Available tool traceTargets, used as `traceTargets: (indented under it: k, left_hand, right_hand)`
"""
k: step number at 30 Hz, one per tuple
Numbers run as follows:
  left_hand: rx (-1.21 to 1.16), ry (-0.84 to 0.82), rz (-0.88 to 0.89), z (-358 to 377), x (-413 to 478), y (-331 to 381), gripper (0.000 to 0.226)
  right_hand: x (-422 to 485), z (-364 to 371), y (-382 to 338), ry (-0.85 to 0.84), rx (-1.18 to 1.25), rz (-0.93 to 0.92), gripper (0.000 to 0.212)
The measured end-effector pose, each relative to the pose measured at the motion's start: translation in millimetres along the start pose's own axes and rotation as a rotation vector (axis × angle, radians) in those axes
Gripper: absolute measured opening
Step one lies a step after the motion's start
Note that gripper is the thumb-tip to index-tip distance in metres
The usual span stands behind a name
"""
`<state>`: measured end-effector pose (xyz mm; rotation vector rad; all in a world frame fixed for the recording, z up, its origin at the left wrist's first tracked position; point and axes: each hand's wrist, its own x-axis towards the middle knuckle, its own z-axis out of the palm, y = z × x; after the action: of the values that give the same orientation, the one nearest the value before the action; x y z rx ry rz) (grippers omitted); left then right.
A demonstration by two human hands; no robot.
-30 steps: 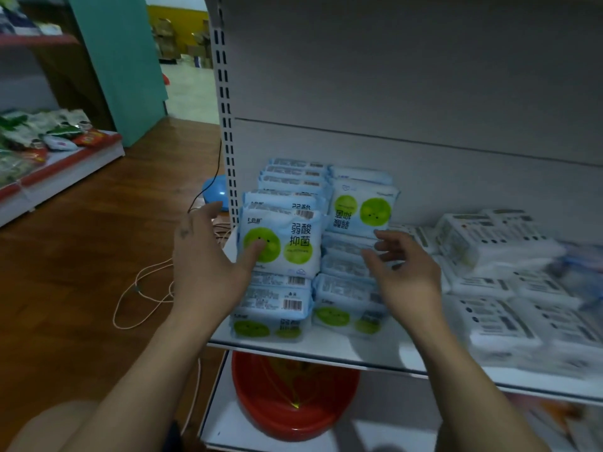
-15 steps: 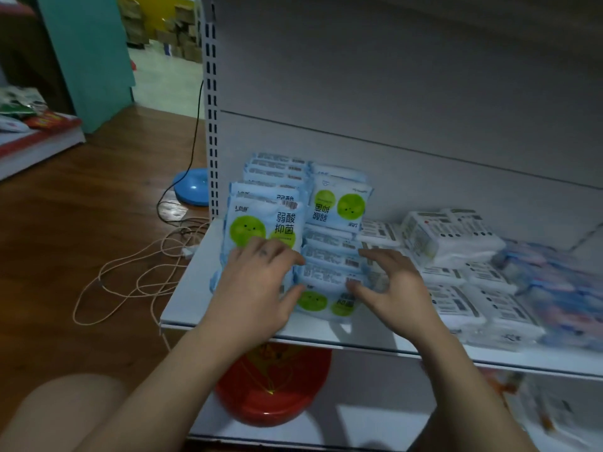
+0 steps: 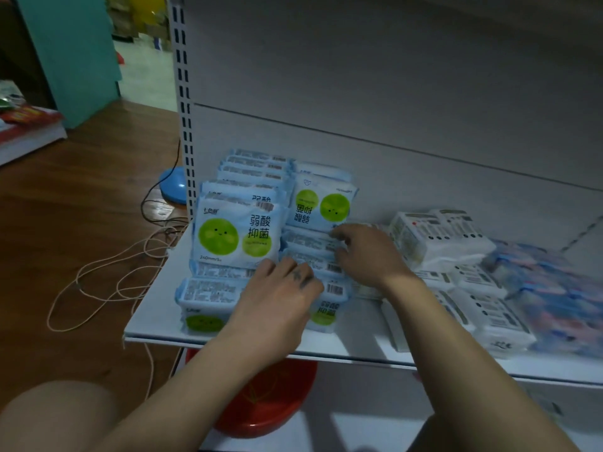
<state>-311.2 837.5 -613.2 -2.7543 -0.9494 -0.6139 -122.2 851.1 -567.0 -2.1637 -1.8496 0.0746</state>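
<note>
On the white shelf, at its left end, blue-and-white packs stand in two columns; flat packs form stepped tiers, and an upright pack leans on the left column with its printed face outward, presumably so that a shopper can read the label; a second upright pack crowns the right column, its print upside down. Left hand: palm down over the front tiers, its grip spread and loosely flat, fingertips resting on the packs where the two columns meet; the upright pack lies at eleven o'clock of this hand, just beside the fingertips and not held. Right hand: its grip curled against the right ends of the flat packs, which lie at nine o'clock of the hand and touch the fingertips; whether the fingers pinch a pack or merely push it cannot be told. Judged purpose: the two hands square the right column from front and side, so that the tiers sit flush. White packs lie at three o'clock of the right hand, near it but apart; a red basin sits beneath the shelf at six o'clock; a pale cord loops on the wooden floor at nine o'clock.
</note>
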Motion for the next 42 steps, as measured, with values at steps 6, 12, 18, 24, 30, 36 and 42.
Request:
traceTargets:
  k: [6, 12, 18, 24, 30, 36, 42]
  left_hand:
    - [-0.073, 0.127, 0.036, 0.1, 7.4, -9.4, 0.025]
    - [-0.1, 0.193, 0.031, 3.6, 1.4, -11.8, 0.026]
    - [-0.189, 0.416, -0.051, -11.5, -5.3, -31.8, 0.021]
    - [-0.382, 0.476, -0.219, -27.9, -18.7, -42.5, 0.023]
    - [-1.025, 0.363, -0.567, -49.6, -27.5, -29.4, 0.053]
    - [-1.274, 0.316, -0.608, -64.0, -49.3, -40.3, 0.063]
    - [-1.345, 0.448, -0.714, -76.4, -71.1, -87.4, 0.069]
  right_hand:
    - [26.4, -32.9, 5.1, 0.318, -0.051, -0.033, 0.055]
    - [64.2, -30.0, -11.5, 0.084, -0.424, -0.1, 0.081]
    - [58.4, -30.9, -14.4, 0.137, -0.399, -0.07, 0.058]
    - [-20.3, -65.2, -12.5, 0.445, 0.542, 0.323, 0.047]
    - [-98.3, -8.9, -71.0, 0.36, 1.452, 0.238, 0.076]
    - [-106.6, 27.9, -125.4, 0.264, 1.602, 0.174, 0.074]
    - [-100.0, 17.9, -111.5, 0.284, 1.243, 0.221, 0.035]
